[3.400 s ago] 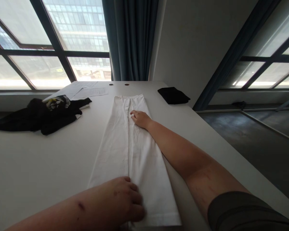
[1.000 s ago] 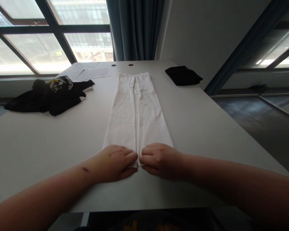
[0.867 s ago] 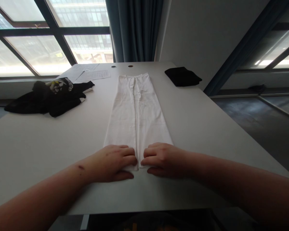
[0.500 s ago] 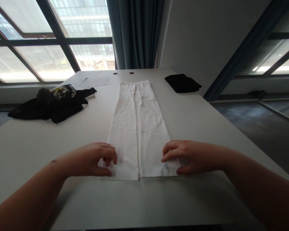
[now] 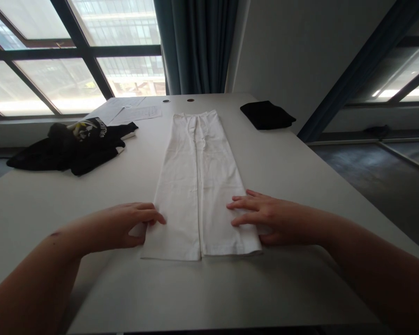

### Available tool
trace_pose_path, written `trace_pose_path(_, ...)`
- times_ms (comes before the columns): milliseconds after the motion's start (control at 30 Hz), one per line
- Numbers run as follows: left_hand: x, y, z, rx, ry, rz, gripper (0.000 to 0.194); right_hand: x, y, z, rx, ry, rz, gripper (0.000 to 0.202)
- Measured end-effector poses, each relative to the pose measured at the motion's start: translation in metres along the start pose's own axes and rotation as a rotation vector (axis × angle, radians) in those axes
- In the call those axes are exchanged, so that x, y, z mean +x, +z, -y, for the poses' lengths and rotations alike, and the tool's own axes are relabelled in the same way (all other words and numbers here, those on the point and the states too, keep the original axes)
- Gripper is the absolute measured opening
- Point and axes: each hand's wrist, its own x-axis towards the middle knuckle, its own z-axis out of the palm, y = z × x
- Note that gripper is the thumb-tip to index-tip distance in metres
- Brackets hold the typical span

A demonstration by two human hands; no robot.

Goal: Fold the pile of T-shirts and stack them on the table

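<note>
White trousers [image 5: 214, 186] lie flat on the table, their waistband at the far end and both leg hems toward me. My left hand [image 5: 132, 223] is at the outer edge of the left leg, fingertips on the cloth and thumb just outside the edge. Its fingers are apart and grip nothing. On the right leg, near its outer edge, rest the spread fingers of my right hand [image 5: 258, 216]. That thumb lies beside the leg's edge, partly hidden under the hand.
A crumpled black garment [image 5: 73, 149] with a printed design lies at the left of the white table [image 5: 209, 298]. Behind it are paper sheets [image 5: 136, 114]. At the back right sits a folded black cloth [image 5: 267, 115]. A curtain [image 5: 195, 46] hangs beyond the table.
My left hand has shifted left toward the leg's outer edge, uncovering the hem corner. My right hand's fingers have spread and moved slightly up the leg. The trousers lie much as before.
</note>
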Motion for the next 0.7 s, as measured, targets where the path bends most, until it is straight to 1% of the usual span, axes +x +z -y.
trace_pose_path(100, 0.0, 0.001, 0.003, -0.049, -0.006, 0.079, 0.054, -0.001, -0.002, 0.006, 0.051, -0.036, 0.077, 0.07)
trace_pose_path(133, 0.0, 0.001, 0.004, -0.041, -0.013, 0.084, 0.058, -0.001, -0.002, 0.007, 0.074, -0.051, 0.092, 0.073)
trace_pose_path(200, 0.001, 0.003, 0.004, -0.001, -0.009, 0.085, 0.067, 0.001, 0.0, 0.009, 0.117, -0.089, 0.072, 0.07)
trace_pose_path(267, 0.002, 0.004, 0.001, 0.048, 0.017, 0.065, 0.071, 0.005, 0.002, 0.01, 0.151, -0.13, 0.019, 0.06)
trace_pose_path(300, 0.003, 0.005, -0.002, 0.068, 0.037, 0.045, 0.068, 0.006, 0.003, 0.009, 0.168, -0.147, -0.002, 0.055)
trace_pose_path(400, 0.007, 0.004, -0.012, 0.076, 0.127, 0.006, 0.041, 0.008, 0.001, 0.008, 0.227, -0.191, -0.036, 0.043)
trace_pose_path(467, 0.011, 0.002, -0.019, 0.036, 0.193, -0.012, 0.028, 0.008, -0.002, 0.006, 0.281, -0.207, -0.064, 0.036)
trace_pose_path(533, 0.015, 0.001, -0.023, 0.012, 0.189, -0.075, 0.024, 0.007, -0.006, 0.004, 0.328, -0.146, -0.14, 0.029)
trace_pose_path(567, 0.016, 0.001, -0.023, 0.017, 0.144, -0.13, 0.023, 0.007, -0.007, 0.003, 0.343, -0.07, -0.204, 0.027)
trace_pose_path(633, 0.019, 0.004, -0.021, 0.036, -0.025, -0.25, 0.022, 0.009, -0.005, -0.002, 0.362, 0.138, -0.368, 0.032)
trace_pose_path(700, 0.021, 0.007, -0.017, 0.01, -0.204, -0.344, 0.028, 0.014, -0.001, -0.01, 0.403, 0.33, -0.523, 0.039)
